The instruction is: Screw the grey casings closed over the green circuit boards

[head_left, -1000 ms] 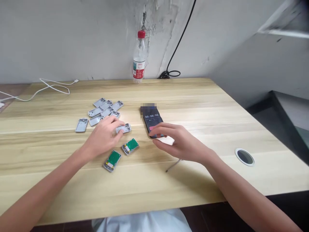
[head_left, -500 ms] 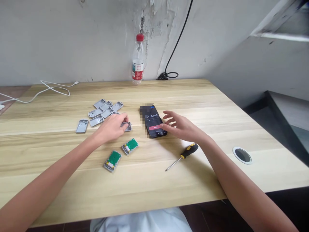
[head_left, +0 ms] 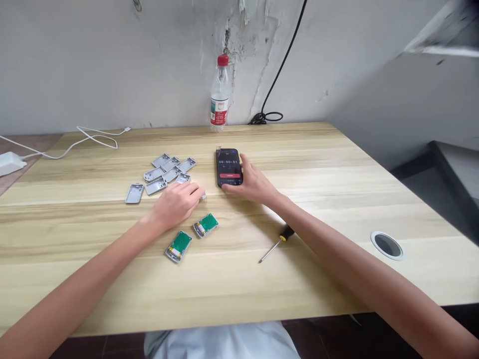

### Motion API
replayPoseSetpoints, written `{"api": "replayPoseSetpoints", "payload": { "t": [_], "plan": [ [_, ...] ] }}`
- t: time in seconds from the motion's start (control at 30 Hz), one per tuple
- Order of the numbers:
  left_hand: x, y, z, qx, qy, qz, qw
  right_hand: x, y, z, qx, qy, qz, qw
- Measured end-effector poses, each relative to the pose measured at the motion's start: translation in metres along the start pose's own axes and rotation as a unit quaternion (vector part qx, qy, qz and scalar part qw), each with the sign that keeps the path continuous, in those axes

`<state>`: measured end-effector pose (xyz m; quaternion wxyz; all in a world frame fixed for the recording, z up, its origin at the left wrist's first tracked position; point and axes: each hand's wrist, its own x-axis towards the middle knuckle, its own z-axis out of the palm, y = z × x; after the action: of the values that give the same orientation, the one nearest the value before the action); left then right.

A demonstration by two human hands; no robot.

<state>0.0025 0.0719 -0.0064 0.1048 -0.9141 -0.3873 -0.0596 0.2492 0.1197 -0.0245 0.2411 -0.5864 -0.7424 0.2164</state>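
Our left hand (head_left: pixel 175 205) is curled, fingers pressed together, down over a grey plastic casing (head_left: pixel 202 197), of which only 1 corner shows; we cannot tell whether it grips. Our right hand (head_left: pixel 252 184) is partly spread, with the thumb along the bottom edge and the fingers on the right edge of a black smartphone (head_left: pixel 228 167) showing a timer at 00:00:01. Above and left of the left hand lie 8 loose casings (head_left: pixel 171 174); just below it sit 2 green circuit boards (head_left: pixel 205 225) in casings. A yellow-and-black screwdriver (head_left: pixel 279 243) lies below the phone, its handle beside our right forearm (head_left: pixel 322 224). The wooden table (head_left: pixel 329 199) runs on to the right, past a cable grommet (head_left: pixel 386 245); its near edge lies well below our hands.
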Motion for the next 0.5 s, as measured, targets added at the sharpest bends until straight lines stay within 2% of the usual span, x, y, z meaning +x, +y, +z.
{"api": "replayPoseSetpoints", "payload": {
  "t": [0.1, 0.17, 0.23, 0.27, 0.33, 0.4, 0.5],
  "plan": [
    [-0.001, -0.001, -0.003, -0.076, -0.005, -0.042, 0.996, 0.022, -0.005, -0.002, 0.016, -0.007, 0.015, 1.000],
    [-0.003, -0.003, -0.006, -0.144, -0.011, -0.072, 0.987, 0.015, -0.009, -0.008, 0.030, -0.001, 0.011, 0.999],
    [-0.005, -0.005, -0.009, -0.196, -0.021, -0.095, 0.976, -0.008, -0.011, -0.016, 0.046, 0.005, -0.037, 0.998],
    [-0.006, -0.007, -0.009, -0.212, -0.025, -0.104, 0.971, -0.024, -0.011, -0.021, 0.050, -0.007, -0.083, 0.995],
    [-0.007, -0.011, -0.009, -0.227, -0.029, -0.118, 0.966, -0.057, -0.011, -0.030, 0.053, -0.111, -0.145, 0.982],
    [-0.007, -0.014, -0.009, -0.238, -0.030, -0.134, 0.962, -0.082, -0.007, -0.038, 0.040, -0.169, -0.152, 0.973],
    [-0.007, -0.012, -0.015, -0.266, -0.022, -0.172, 0.948, -0.097, 0.003, -0.048, 0.025, -0.175, -0.145, 0.974]
  ]
}}
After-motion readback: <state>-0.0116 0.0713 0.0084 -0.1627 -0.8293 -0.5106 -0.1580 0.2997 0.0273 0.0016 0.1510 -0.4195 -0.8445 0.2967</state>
